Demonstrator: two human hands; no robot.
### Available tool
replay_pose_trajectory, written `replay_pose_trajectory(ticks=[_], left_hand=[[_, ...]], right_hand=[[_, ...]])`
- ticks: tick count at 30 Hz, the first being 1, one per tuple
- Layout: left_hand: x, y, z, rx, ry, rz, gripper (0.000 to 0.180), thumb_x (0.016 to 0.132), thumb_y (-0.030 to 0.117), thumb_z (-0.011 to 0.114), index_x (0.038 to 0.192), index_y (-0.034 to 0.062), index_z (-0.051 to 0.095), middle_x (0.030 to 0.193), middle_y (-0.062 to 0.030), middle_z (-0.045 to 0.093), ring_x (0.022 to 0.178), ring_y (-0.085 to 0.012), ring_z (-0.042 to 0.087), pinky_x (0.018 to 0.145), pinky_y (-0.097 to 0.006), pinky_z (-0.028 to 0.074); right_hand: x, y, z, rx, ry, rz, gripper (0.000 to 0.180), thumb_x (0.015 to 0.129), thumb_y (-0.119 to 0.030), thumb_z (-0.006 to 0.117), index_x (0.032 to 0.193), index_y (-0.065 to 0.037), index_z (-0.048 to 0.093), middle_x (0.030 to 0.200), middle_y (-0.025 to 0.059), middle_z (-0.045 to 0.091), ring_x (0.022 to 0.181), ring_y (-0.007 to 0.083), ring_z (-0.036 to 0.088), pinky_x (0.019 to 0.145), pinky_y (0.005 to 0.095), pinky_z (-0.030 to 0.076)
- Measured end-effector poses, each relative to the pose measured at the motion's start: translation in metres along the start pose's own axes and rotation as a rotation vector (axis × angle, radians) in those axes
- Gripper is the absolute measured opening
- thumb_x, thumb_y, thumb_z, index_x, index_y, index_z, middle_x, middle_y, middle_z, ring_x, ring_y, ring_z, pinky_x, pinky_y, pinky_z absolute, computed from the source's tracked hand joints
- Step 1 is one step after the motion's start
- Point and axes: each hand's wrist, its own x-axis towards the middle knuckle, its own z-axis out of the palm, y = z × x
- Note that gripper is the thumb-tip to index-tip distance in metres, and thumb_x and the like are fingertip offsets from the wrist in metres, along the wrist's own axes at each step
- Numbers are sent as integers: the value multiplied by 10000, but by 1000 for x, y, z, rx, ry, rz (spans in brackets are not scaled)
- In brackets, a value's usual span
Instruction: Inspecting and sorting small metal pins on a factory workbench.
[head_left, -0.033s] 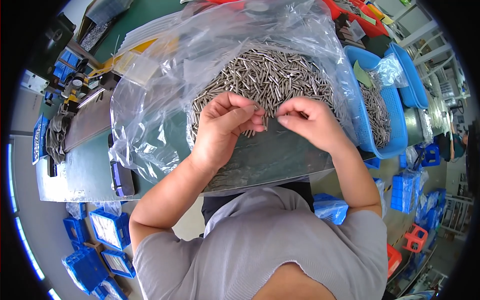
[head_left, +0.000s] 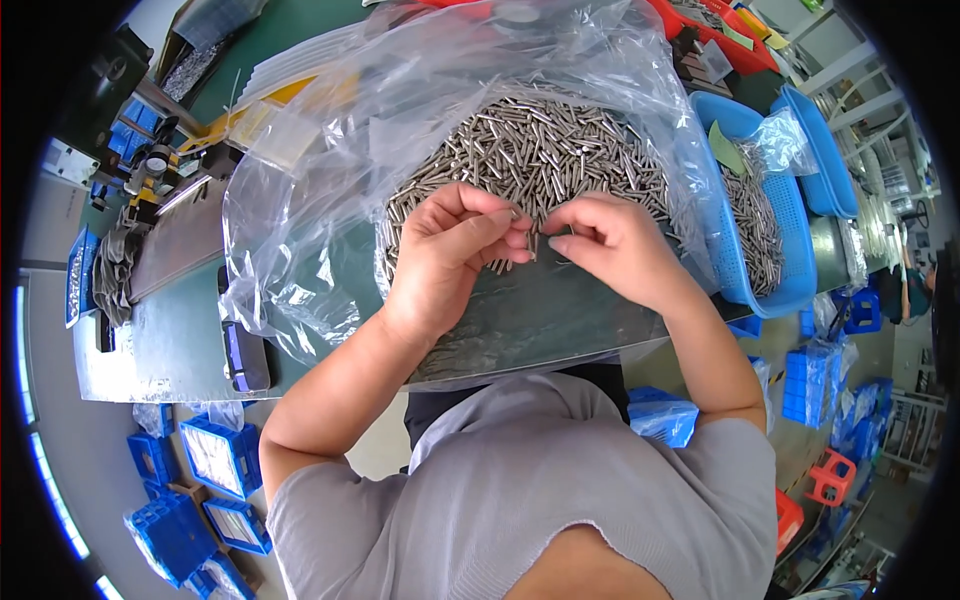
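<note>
A heap of small metal pins [head_left: 560,150] lies on a clear plastic bag [head_left: 330,130] spread over the green table. At the heap's near edge, my left hand [head_left: 440,250] is closed, with thumb and forefinger pinched on a small metal pin [head_left: 516,213]; only its end shows. Just to the right, my right hand [head_left: 625,250] has its fingers curled and thumb tip close to the forefinger, near the left fingertips. Whatever the right fingers hold, if anything, is too small to make out. A few loose pins [head_left: 500,266] lie below the left fingers.
To the right stands a blue basket [head_left: 795,240] partly filled with metal pins [head_left: 755,230]. A second blue basket [head_left: 830,175] is beyond it. A dark case [head_left: 243,355] lies at the table's front left. Blue crates [head_left: 220,455] stand on the floor.
My right hand has shifted slightly left, closer to the fingertips of my left hand. My left hand has stayed in place with its pinch.
</note>
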Motion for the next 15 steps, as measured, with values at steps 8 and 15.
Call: replay_pose_trajectory(ticks=[8, 15], left_hand=[[-2, -1, -1, 10, -27, -30, 55, 863, 9, 548, 908, -9, 572, 872, -134, 652, 739, -168, 637, 693, -308, 548], [-3, -4, 2, 59, -82, -112, 57, 858, 1, 555, 911, -20, 554, 869, -129, 643, 742, -177, 637, 700, -310, 548]], right_hand=[[-4, 4, 2, -417, -60, -181, 99, 745, -149, 665, 822, -112, 613, 780, 57, 548, 743, 258, 583, 631, 370, 464], [-10, 9, 2, -387, 17, -182, 92, 753, -120, 663, 808, -76, 605, 770, 69, 544, 735, 262, 575, 626, 360, 457]])
